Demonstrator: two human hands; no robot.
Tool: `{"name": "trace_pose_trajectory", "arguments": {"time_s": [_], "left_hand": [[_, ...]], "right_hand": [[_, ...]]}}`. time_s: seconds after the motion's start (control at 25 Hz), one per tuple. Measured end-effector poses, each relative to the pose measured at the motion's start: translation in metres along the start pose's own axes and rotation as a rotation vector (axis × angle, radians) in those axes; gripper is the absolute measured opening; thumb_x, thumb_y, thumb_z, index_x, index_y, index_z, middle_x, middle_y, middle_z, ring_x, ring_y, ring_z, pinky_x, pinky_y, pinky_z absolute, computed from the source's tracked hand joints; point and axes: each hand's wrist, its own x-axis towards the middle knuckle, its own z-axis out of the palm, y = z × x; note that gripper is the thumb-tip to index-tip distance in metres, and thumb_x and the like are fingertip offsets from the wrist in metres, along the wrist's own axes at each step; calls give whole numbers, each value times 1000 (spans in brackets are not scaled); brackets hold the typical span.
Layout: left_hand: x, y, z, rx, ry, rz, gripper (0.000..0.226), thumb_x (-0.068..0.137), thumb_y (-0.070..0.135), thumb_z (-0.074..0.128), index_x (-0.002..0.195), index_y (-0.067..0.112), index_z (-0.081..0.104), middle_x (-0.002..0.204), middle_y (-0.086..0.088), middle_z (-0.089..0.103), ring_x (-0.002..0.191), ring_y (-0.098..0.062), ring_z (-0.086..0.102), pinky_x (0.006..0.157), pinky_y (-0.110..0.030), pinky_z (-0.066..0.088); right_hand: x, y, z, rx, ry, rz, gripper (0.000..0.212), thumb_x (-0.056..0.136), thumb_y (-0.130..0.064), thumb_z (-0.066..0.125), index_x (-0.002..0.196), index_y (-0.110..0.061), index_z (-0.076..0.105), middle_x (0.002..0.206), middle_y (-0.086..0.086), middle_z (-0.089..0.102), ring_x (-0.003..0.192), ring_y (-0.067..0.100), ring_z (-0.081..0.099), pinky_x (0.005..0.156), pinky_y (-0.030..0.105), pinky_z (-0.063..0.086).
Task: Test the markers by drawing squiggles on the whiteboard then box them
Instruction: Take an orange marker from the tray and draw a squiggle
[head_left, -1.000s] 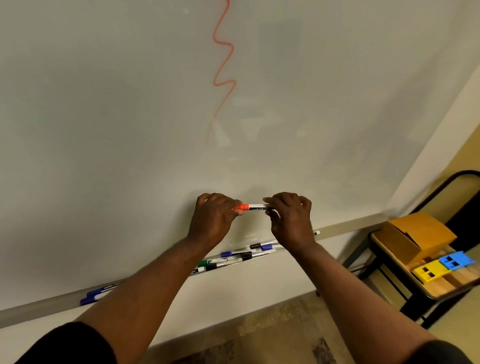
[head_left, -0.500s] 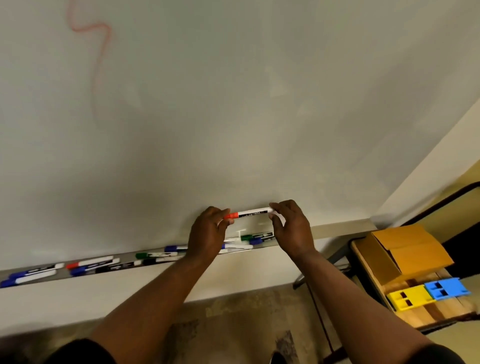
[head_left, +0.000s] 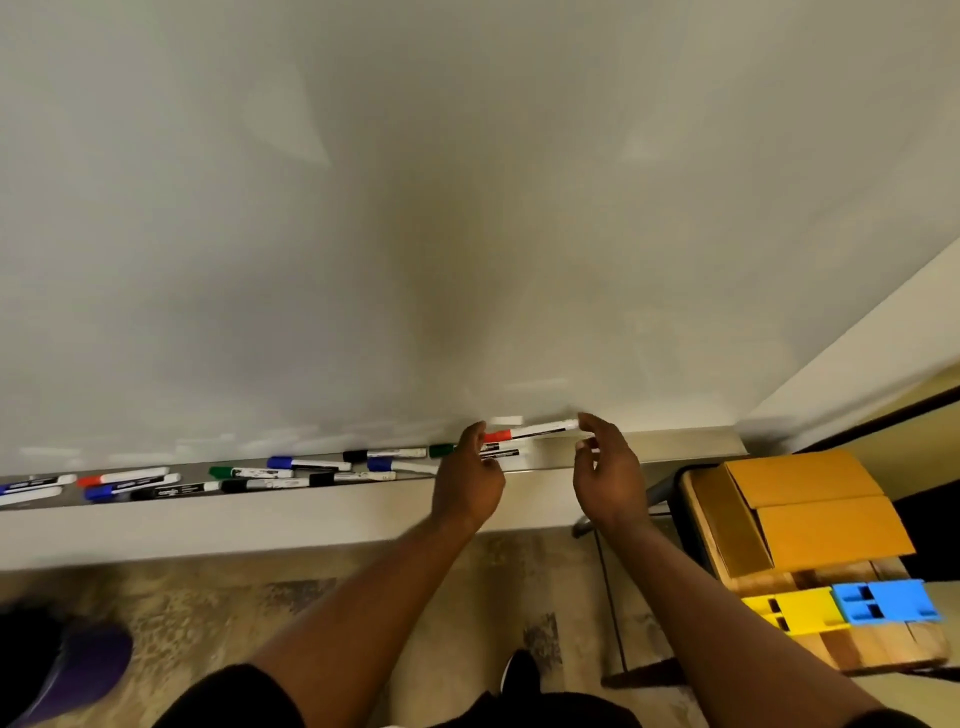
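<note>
Head cam, looking at the whiteboard (head_left: 467, 208) filling the upper frame, the marker tray (head_left: 623, 457) running along its bottom edge, and a cardboard box (head_left: 810, 519) sitting lower right. Just above the tray at centre, pinching the red marker (head_left: 540, 430) by its cap end with curled left hand (head_left: 467, 483) fingers. Keeping right hand (head_left: 608, 478) fingers loosely apart, index tip touching the other end.

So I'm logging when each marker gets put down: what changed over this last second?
Both hands lowered the red-capped marker to just above the tray, and the red squiggle left the view. The left hand still pinches its cap end; the right hand has loosened, only a fingertip at the tail. The marker stayed capped and level.
</note>
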Motion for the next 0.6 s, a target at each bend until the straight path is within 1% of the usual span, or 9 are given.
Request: {"name": "trace_pose_trajectory", "arguments": {"time_s": [0.04, 0.12, 0.2, 0.28, 0.32, 0.4, 0.44, 0.52, 0.6], "left_hand": [[0, 1, 9, -6, -63, -48, 67, 93, 6, 57, 150, 31, 32, 144, -1, 52, 108, -20, 65, 89, -32, 57], [-1, 1, 25, 39, -164, -126, 82, 91, 4, 59, 156, 32, 17, 145, -4, 50, 109, -21, 63, 88, -32, 56], [1, 1, 38, 43, -243, -159, 92, 90, 3, 60, 157, 34, 5, 147, -8, 47, 99, -21, 64, 83, -34, 58], [4, -1, 51, 45, -291, -178, 96, 89, 3, 59, 156, 36, -2, 147, -9, 47, 86, -16, 63, 75, -32, 58], [6, -3, 57, 45, -302, -184, 98, 89, 4, 59, 155, 37, -4, 147, -9, 48, 83, -17, 65, 73, -33, 59], [6, -5, 68, 41, -313, -192, 101, 88, 6, 60, 154, 41, -8, 144, -12, 50, 80, -23, 68, 69, -36, 60], [5, -5, 72, 37, -321, -197, 102, 88, 7, 61, 153, 43, -9, 143, -12, 50, 79, -25, 69, 67, -36, 60], [4, -6, 80, 25, -329, -196, 103, 89, 9, 62, 152, 45, -11, 148, -12, 44, 78, -25, 69, 64, -33, 60], [3, -7, 85, 12, -336, -198, 101, 91, 12, 62, 152, 45, -13, 154, -11, 36, 82, -22, 67, 64, -29, 59]], "right_hand": [[-1, 10, -3, -13, -19, 47, 37, 100, -19, 53, 136, -25, 51, 130, -7, 60, 112, 14, 60, 93, 39, 55], [-4, 29, -9, -21, -75, 115, 40, 100, -21, 52, 140, -25, 48, 133, -7, 59, 114, 15, 59, 93, 44, 56], [-5, 43, -14, -26, -153, 184, 43, 101, -21, 52, 142, -28, 44, 137, -6, 57, 114, 18, 60, 91, 48, 57], [-3, 55, -17, -26, -214, 234, 47, 100, -20, 52, 144, -30, 40, 141, -5, 55, 108, 19, 63, 91, 48, 57], [-1, 59, -18, -28, -237, 247, 49, 100, -20, 52, 146, -30, 38, 143, -4, 54, 103, 16, 64, 91, 48, 57], [2, 65, -19, -43, -273, 267, 52, 101, -22, 53, 149, -27, 35, 147, -3, 51, 93, 8, 63, 92, 45, 56], [4, 67, -20, -49, -290, 276, 53, 101, -26, 54, 150, -26, 33, 148, -2, 50, 91, 7, 63, 92, 43, 56], [5, 70, -20, -45, -322, 285, 57, 101, -38, 52, 153, -26, 28, 151, 0, 47, 97, 12, 65, 93, 42, 53], [5, 74, -20, -36, -360, 298, 60, 101, -45, 48, 154, -29, 24, 154, 0, 44, 110, 21, 64, 97, 43, 49]]}}
